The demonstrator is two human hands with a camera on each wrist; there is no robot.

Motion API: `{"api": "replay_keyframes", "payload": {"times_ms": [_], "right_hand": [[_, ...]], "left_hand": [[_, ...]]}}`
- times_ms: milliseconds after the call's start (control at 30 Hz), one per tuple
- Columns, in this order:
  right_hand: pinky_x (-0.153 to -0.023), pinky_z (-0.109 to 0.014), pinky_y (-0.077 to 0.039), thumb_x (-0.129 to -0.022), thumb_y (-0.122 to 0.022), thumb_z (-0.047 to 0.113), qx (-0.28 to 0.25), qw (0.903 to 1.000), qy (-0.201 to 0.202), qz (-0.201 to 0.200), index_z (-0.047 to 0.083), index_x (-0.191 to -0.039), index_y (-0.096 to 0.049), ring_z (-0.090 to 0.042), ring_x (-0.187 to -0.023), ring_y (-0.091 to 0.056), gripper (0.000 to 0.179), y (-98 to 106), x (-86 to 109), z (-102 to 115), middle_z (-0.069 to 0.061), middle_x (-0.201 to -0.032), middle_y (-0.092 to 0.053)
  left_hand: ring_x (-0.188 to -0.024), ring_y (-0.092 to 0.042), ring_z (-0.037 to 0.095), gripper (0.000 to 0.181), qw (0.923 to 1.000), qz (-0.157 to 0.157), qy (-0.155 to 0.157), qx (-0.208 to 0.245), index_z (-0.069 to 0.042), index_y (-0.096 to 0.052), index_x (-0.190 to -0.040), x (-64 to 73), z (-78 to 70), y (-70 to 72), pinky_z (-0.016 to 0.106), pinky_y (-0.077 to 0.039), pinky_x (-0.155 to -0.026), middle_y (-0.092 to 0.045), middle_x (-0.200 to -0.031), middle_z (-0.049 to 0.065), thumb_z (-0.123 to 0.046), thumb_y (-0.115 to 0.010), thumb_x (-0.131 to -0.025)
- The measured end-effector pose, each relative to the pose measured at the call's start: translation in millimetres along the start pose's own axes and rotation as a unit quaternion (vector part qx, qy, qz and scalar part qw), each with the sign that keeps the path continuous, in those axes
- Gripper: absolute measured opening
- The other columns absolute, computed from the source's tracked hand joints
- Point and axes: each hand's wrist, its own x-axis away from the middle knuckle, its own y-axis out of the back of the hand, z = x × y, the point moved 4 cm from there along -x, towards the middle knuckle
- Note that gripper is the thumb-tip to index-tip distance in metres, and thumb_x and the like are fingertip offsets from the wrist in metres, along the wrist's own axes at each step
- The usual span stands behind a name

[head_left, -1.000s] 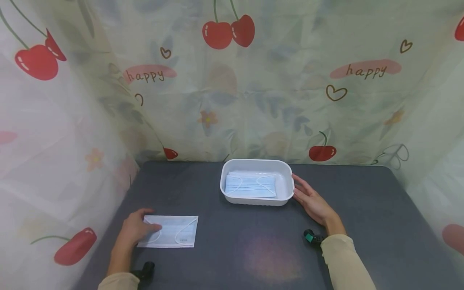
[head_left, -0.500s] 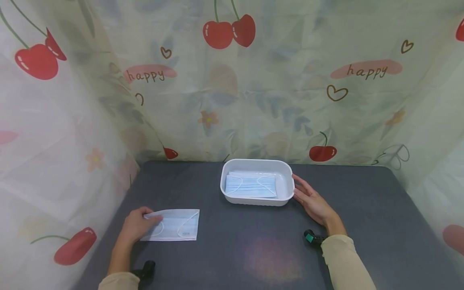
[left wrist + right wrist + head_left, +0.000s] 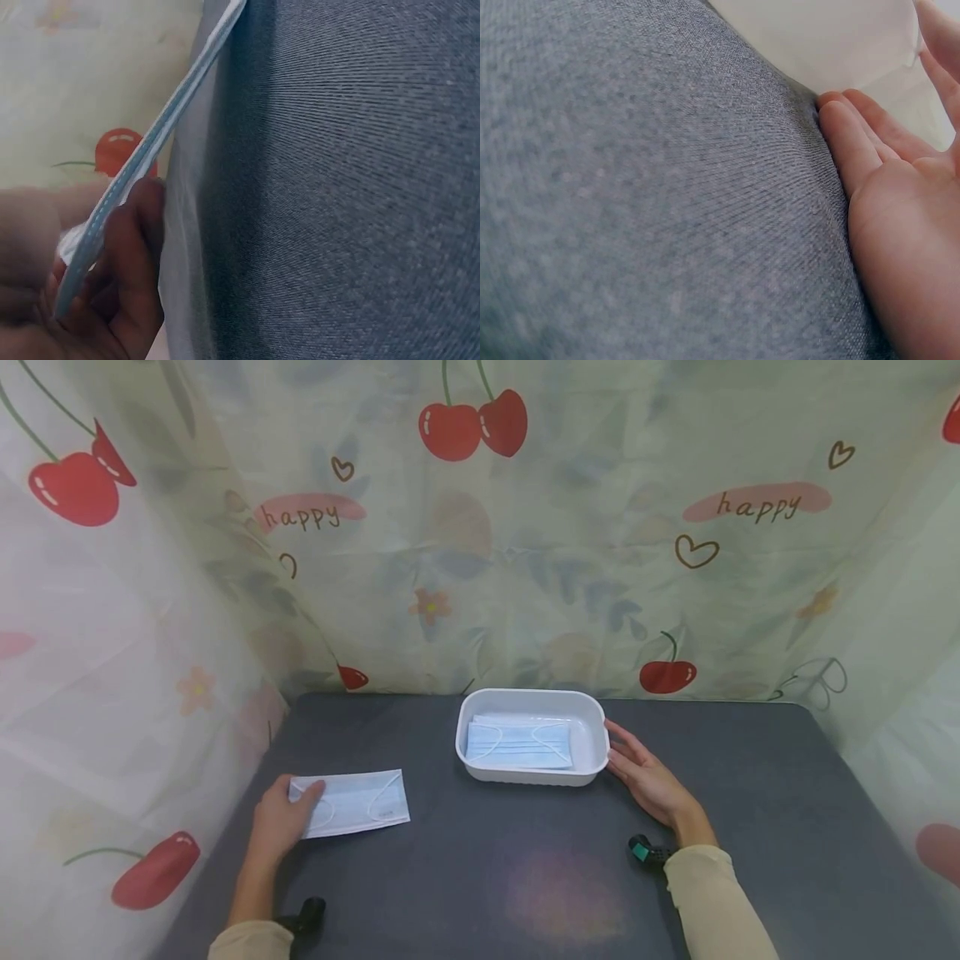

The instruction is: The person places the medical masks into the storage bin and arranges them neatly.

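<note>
My left hand (image 3: 279, 821) pinches the left end of a light-blue face mask (image 3: 356, 806), thumb on top and fingers beneath. In the left wrist view the mask (image 3: 150, 146) shows edge-on, raised off the dark cloth, with the fingers (image 3: 135, 262) curled under it. My right hand (image 3: 652, 781) rests beside the white plastic tub (image 3: 532, 779), its nearly straight fingers touching the tub's right side. In the right wrist view those fingers (image 3: 855, 142) lie low against the tub's wall (image 3: 832, 45). Inside the tub lies a stack of folded masks (image 3: 517, 745), ear loops up.
A dark grey cloth-covered table (image 3: 450, 877) spreads under everything. Behind it hangs a curtain (image 3: 495, 568) printed with cherries, and more curtain closes in both sides. Each wrist carries a small black camera, the left one (image 3: 307, 917) close to the tabletop.
The left hand has lifted the face mask off the table and carried it a little away from the person, tilting it slightly. The right hand and the tub have stayed in place.
</note>
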Motion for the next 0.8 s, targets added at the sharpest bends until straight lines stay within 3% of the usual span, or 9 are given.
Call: {"api": "replay_keyframes", "payload": {"times_ms": [100,200,300,400,533,800], "right_hand": [[-0.128,-0.055,-0.013,-0.106,-0.054,0.031,-0.004,1.0000,0.000,0.001,0.029,-0.165,-0.014,-0.034,-0.159,-0.016,0.071,0,-0.4,0,-0.014,-0.172,-0.015],[-0.128,-0.055,-0.013,-0.107,-0.054,0.031,-0.004,1.0000,0.000,0.001,0.030,-0.164,-0.014,-0.034,-0.159,-0.016,0.070,0,-0.4,0,-0.014,-0.172,-0.016],[-0.128,-0.055,-0.013,-0.107,-0.054,0.030,-0.003,1.0000,0.000,0.001,0.030,-0.164,-0.014,-0.034,-0.159,-0.017,0.070,0,-0.3,-1,-0.014,-0.172,-0.016],[-0.128,-0.056,-0.012,-0.107,-0.053,0.030,-0.003,1.0000,-0.001,0.002,0.030,-0.165,-0.013,-0.034,-0.159,-0.017,0.070,0,-0.3,-1,-0.014,-0.172,-0.016],[-0.128,-0.056,-0.012,-0.107,-0.053,0.032,0.000,1.0000,-0.001,0.002,0.030,-0.165,-0.013,-0.035,-0.159,-0.016,0.070,1,-0.2,-1,-0.015,-0.172,-0.015],[-0.128,-0.056,-0.012,-0.108,-0.052,0.030,-0.005,1.0000,0.001,0.005,0.030,-0.164,-0.014,-0.035,-0.159,-0.016,0.068,0,-0.6,-1,-0.014,-0.172,-0.015]], "left_hand": [[-0.125,-0.052,0.048,0.065,0.9998,-0.008,0.006,0.018,0.004,-0.043,-0.142,-0.9,-1.8,0.6,0.063,-0.042,-0.105,-0.052,-0.141,0.032,-0.046,-0.055,-0.102],[-0.126,-0.051,0.048,0.057,0.9991,-0.015,0.012,0.038,0.003,-0.042,-0.143,-1.6,-5.2,2.3,0.062,-0.042,-0.106,-0.051,-0.143,0.032,-0.030,-0.056,-0.099],[-0.124,-0.053,0.046,0.056,0.9982,-0.018,0.016,0.056,0.002,-0.041,-0.145,-0.3,-9.3,4.9,0.058,-0.045,-0.101,-0.050,-0.144,0.032,-0.021,-0.055,-0.096],[-0.118,-0.057,0.042,0.054,0.9975,-0.020,0.005,0.067,0.002,-0.043,-0.145,1.9,-14.1,7.8,0.043,-0.050,-0.088,-0.054,-0.141,0.032,-0.018,-0.056,-0.096],[-0.116,-0.060,0.036,0.051,0.9964,-0.016,-0.006,0.082,-0.002,-0.045,-0.145,3.9,-19.3,9.7,0.024,-0.046,-0.077,-0.055,-0.142,0.029,-0.017,-0.058,-0.098],[-0.108,-0.066,0.028,0.050,0.9930,0.003,-0.033,0.113,-0.009,-0.045,-0.147,5.0,-29.6,13.1,0.020,-0.053,-0.073,-0.058,-0.141,0.024,-0.018,-0.062,-0.101]]}}
